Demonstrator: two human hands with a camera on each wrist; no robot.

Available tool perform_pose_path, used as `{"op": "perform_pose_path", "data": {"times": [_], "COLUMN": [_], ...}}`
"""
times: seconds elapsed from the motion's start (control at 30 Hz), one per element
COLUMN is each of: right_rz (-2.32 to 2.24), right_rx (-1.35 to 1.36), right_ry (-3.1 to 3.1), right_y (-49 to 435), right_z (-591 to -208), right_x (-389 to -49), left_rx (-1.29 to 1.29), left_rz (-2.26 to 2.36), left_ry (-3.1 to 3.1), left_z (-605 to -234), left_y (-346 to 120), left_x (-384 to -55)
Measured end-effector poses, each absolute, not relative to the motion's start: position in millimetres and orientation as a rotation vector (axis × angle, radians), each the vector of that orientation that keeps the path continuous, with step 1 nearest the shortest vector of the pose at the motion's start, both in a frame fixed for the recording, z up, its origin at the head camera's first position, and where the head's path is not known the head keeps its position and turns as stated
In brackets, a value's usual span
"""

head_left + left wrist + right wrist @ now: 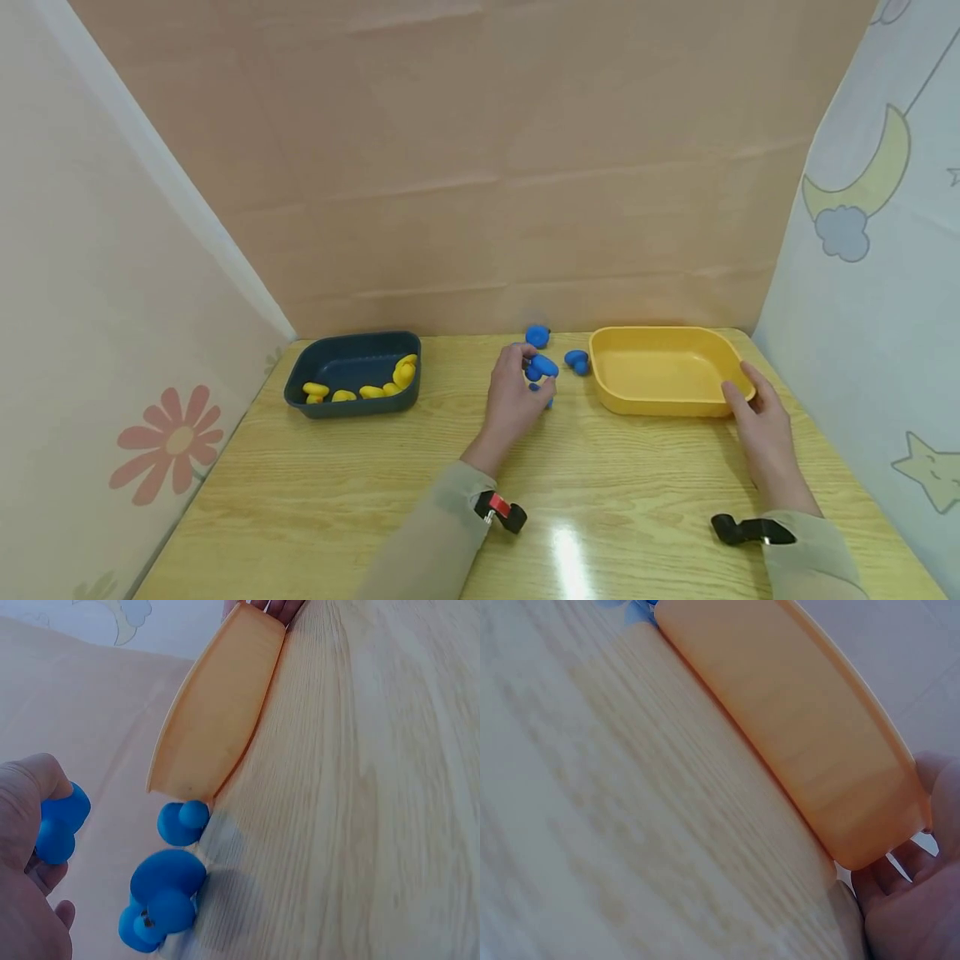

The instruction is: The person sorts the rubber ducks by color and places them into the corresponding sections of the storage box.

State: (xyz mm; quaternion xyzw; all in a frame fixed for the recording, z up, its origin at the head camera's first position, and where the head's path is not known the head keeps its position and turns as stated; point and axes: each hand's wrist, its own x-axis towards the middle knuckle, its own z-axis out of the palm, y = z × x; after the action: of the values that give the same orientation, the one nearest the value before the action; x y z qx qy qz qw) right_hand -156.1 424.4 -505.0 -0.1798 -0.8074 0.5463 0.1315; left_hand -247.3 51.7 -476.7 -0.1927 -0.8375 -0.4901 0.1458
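My left hand (513, 398) pinches a blue toy duck (544, 365) between thumb and fingers, just above the table; in the left wrist view that duck (66, 825) shows at the fingertips. Around it are more blue ducks: one at the back (537, 336), one beside the yellow basin (577, 361), and one partly hidden by the hand (550, 403). My right hand (767, 429) grips the near right corner of the yellow basin (667, 407), thumb at the rim. From the right wrist, fingers (877, 889) reach under the basin's corner.
On the left stands a dark blue basin (352, 410) with several yellow ducks (405, 372) along its near and right sides. The wooden table (337, 500) ends at a brown back wall (465, 208), with patterned panels on both sides.
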Motion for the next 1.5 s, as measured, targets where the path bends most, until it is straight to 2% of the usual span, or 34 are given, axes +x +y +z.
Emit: {"op": "perform_pose_path", "data": {"times": [0.67, 1.5], "right_rz": [1.594, 1.588], "right_rx": [-0.546, -0.556], "right_ry": [-2.348, -2.33], "right_y": [421, 420], "right_z": [-503, -500], "right_x": [-153, -154], "left_rx": [-0.606, -0.628], "left_rz": [-1.416, -1.246], "left_ry": [-2.463, -2.558], "left_z": [-466, -469], "left_y": [111, 146], "left_x": [-231, -229]}}
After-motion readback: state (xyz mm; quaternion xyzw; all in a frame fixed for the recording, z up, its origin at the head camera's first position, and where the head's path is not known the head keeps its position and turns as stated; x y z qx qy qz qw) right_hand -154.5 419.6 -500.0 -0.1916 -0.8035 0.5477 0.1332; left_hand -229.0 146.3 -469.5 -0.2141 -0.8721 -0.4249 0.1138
